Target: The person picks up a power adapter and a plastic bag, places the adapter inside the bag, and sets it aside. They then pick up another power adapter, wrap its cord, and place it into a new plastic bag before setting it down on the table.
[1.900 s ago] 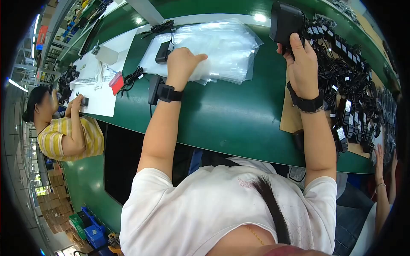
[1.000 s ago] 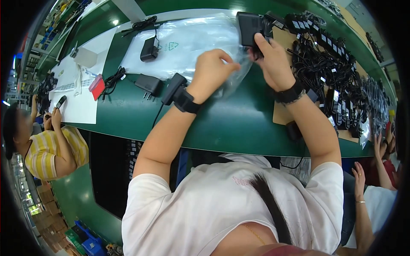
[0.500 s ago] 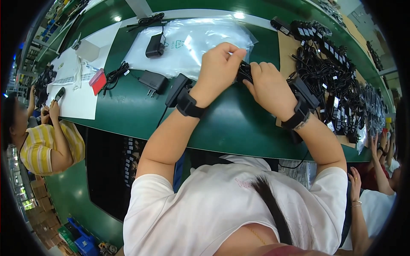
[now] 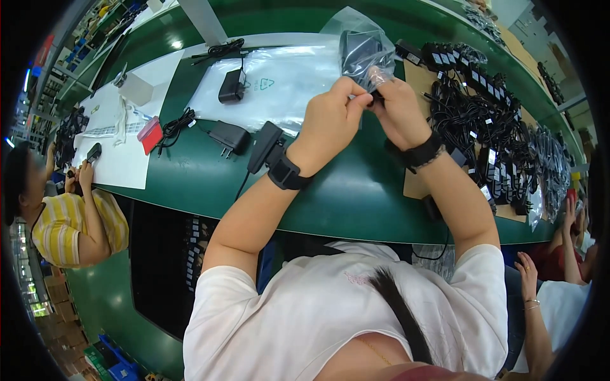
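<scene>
Black adapter [image 4: 357, 54] in front of you sits at 12 o'clock, lifted over the far part of the green counter [image 4: 343, 197], with the film of a clear bag [image 4: 346, 20] around it. Your right hand [image 4: 403, 113] has its grip closed on the adapter's near end, and the film seems to lie over some of those fingers. Your left hand [image 4: 332, 122] has thumb and forefinger pinched together at the bag's near end, apparently on the film, though whether a bit of cable is caught there too you cannot tell from this angle. Judging by that, this one is mostly in; its cable is hidden by your hands, and the near end does not look finished, since both hands are busy there. At 11 o'clock a stack of clear bags [image 4: 295, 66] lies flat with a small adapter [image 4: 230, 87] on top, unbagged. Another adapter [image 4: 229, 138], also bare, rests on the counter at 10 o'clock, its prongs toward you. At 2 o'clock a large heap of adapters and cables [image 4: 467, 130] appears unwrapped, so by the look of it plenty remains loose beyond the piece you hold.
</scene>
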`<state>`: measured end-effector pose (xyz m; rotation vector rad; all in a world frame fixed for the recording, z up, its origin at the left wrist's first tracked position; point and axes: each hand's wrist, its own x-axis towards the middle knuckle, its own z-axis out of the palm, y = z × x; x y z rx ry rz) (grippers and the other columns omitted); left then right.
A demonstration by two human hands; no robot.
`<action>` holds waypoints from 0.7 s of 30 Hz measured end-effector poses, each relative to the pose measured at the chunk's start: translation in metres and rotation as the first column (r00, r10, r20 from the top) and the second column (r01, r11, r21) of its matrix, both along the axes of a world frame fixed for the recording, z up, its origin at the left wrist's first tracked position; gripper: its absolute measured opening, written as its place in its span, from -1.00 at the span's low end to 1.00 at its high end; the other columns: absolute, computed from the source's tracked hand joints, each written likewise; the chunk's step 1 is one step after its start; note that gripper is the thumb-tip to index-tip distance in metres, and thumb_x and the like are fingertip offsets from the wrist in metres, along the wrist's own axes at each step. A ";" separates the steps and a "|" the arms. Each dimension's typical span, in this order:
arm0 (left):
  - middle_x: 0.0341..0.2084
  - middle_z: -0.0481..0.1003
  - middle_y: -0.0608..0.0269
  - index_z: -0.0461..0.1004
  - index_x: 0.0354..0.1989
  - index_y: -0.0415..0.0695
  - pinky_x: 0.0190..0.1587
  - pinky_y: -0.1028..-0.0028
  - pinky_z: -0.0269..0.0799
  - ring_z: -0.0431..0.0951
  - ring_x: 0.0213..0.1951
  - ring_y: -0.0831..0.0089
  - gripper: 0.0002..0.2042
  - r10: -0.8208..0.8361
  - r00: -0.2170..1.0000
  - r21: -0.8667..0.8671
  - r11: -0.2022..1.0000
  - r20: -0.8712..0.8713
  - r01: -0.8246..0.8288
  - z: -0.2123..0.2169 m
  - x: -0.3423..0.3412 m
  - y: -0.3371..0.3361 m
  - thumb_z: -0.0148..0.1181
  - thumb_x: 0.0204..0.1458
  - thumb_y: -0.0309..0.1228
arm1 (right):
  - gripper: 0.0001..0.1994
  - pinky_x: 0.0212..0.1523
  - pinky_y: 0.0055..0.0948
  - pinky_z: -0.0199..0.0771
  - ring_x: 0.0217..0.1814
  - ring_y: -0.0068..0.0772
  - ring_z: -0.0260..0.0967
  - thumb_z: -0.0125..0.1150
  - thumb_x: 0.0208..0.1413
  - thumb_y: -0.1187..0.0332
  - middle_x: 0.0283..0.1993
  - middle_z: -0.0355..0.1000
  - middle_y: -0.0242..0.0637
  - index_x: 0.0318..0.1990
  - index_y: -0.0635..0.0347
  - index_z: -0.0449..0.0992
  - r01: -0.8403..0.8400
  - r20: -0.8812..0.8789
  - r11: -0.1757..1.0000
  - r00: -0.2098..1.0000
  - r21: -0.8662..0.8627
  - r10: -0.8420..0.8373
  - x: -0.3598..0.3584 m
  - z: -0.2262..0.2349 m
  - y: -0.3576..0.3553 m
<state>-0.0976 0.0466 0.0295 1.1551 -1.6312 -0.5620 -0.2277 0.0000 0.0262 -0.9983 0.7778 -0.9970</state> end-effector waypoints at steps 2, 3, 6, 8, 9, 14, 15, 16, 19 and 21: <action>-0.72 0.40 0.28 0.38 -0.39 -0.23 -0.57 0.63 0.24 0.32 -0.66 0.65 -0.90 -0.028 0.996 -0.200 0.980 -0.088 0.010 -0.007 -0.008 -0.003 0.11 0.00 -0.47 | -0.75 -0.47 -0.57 0.27 -0.50 -0.55 0.25 0.08 0.06 0.25 -0.47 0.35 -0.39 -0.42 0.31 0.40 0.275 0.041 0.925 0.961 -0.264 -0.274 0.014 0.001 0.005; -0.67 0.43 0.26 0.37 -0.40 -0.24 -0.55 0.64 0.26 0.35 -0.62 0.66 -0.92 0.004 0.996 -0.157 0.987 -0.094 -0.019 0.002 -0.009 0.000 0.11 0.00 -0.49 | -0.75 -0.45 -0.52 0.29 -0.46 -0.48 0.30 0.12 0.03 0.25 -0.45 0.39 -0.31 -0.41 0.31 0.40 0.294 -0.167 0.848 0.902 -0.440 -0.399 0.009 -0.001 -0.001; -0.65 0.44 0.24 0.37 -0.42 -0.25 -0.52 0.65 0.29 0.37 -0.60 0.68 -0.91 -0.031 0.969 -0.295 0.955 -0.245 -0.043 0.005 -0.022 -0.003 0.11 0.00 -0.48 | -0.81 -0.40 -0.41 0.34 -0.36 -0.30 0.38 0.13 -0.05 0.33 -0.33 0.42 -0.12 -0.34 0.27 0.38 -0.056 -0.318 0.430 0.760 -0.901 -0.567 0.009 -0.008 0.000; -0.65 0.44 0.26 0.36 -0.40 -0.24 -0.53 0.66 0.28 0.37 -0.59 0.69 -0.90 -0.010 0.981 -0.270 0.962 -0.193 -0.043 0.011 -0.024 -0.003 0.11 -0.01 -0.48 | -0.82 -0.37 -0.41 0.35 -0.35 -0.33 0.37 0.12 -0.07 0.37 -0.35 0.41 -0.16 -0.32 0.25 0.37 -0.144 -0.414 0.478 0.743 -0.866 -0.526 0.009 -0.003 0.008; -0.64 0.43 0.27 0.35 -0.39 -0.23 -0.53 0.67 0.27 0.37 -0.58 0.69 -0.90 0.003 0.990 -0.240 0.970 -0.140 -0.037 0.014 -0.026 -0.003 0.11 -0.01 -0.47 | -0.86 -0.36 -0.46 0.35 -0.36 -0.45 0.34 0.10 -0.05 0.40 -0.38 0.40 -0.25 -0.33 0.26 0.38 -0.056 -0.383 0.605 0.819 -0.794 -0.427 0.007 -0.005 0.001; -0.73 0.34 0.34 0.29 -0.31 -0.23 -0.58 0.66 0.21 0.37 -0.64 0.65 -0.83 -0.101 0.956 -0.020 0.995 -0.274 0.099 0.012 -0.022 -0.005 0.11 -0.01 -0.45 | -0.85 -0.35 -0.60 0.33 -0.35 -0.61 0.29 0.07 0.02 0.45 -0.33 0.39 -0.38 -0.26 0.33 0.39 0.120 0.066 0.960 0.992 -0.253 -0.107 0.008 0.008 -0.007; -0.69 0.36 0.33 0.30 -0.31 -0.22 -0.59 0.65 0.21 0.36 -0.66 0.63 -0.82 -0.153 0.957 -0.020 0.988 -0.246 0.152 0.016 -0.022 -0.004 0.12 -0.02 -0.43 | -0.83 -0.36 -0.60 0.34 -0.35 -0.61 0.30 0.08 0.03 0.43 -0.33 0.39 -0.38 -0.24 0.33 0.38 0.153 -0.017 0.895 0.984 -0.419 -0.177 0.006 0.006 -0.008; -0.66 0.38 0.31 0.30 -0.31 -0.22 -0.59 0.64 0.21 0.35 -0.68 0.61 -0.81 -0.204 0.954 -0.019 0.979 -0.218 0.205 0.021 -0.021 -0.003 0.14 -0.02 -0.42 | -0.80 -0.36 -0.60 0.34 -0.36 -0.61 0.31 0.09 0.04 0.42 -0.34 0.39 -0.37 -0.22 0.34 0.38 0.163 -0.086 0.802 0.963 -0.574 -0.257 0.003 0.005 -0.009; -0.41 0.44 0.05 0.32 -0.26 -0.24 -0.31 0.34 0.34 0.45 -0.33 0.17 -0.64 0.124 0.990 -0.200 0.974 0.070 -0.108 0.046 0.014 -0.011 0.24 -0.14 -0.26 | -0.80 -0.42 -0.62 0.32 -0.42 -0.61 0.32 0.09 0.06 0.36 -0.39 0.38 -0.36 -0.25 0.33 0.36 0.050 -0.140 0.876 0.981 -0.480 -0.132 -0.005 0.011 -0.007; -0.20 0.41 0.06 0.31 -0.12 -0.24 -0.12 0.37 0.27 0.36 -0.09 0.25 -0.49 0.363 0.922 -0.391 0.874 0.132 -0.288 0.049 0.050 -0.036 0.25 -0.15 -0.13 | -0.77 -0.47 -0.65 0.28 -0.49 -0.61 0.32 0.08 0.08 0.31 -0.43 0.36 -0.36 -0.26 0.33 0.36 -0.123 -0.219 0.937 0.974 -0.327 0.051 -0.010 0.019 0.003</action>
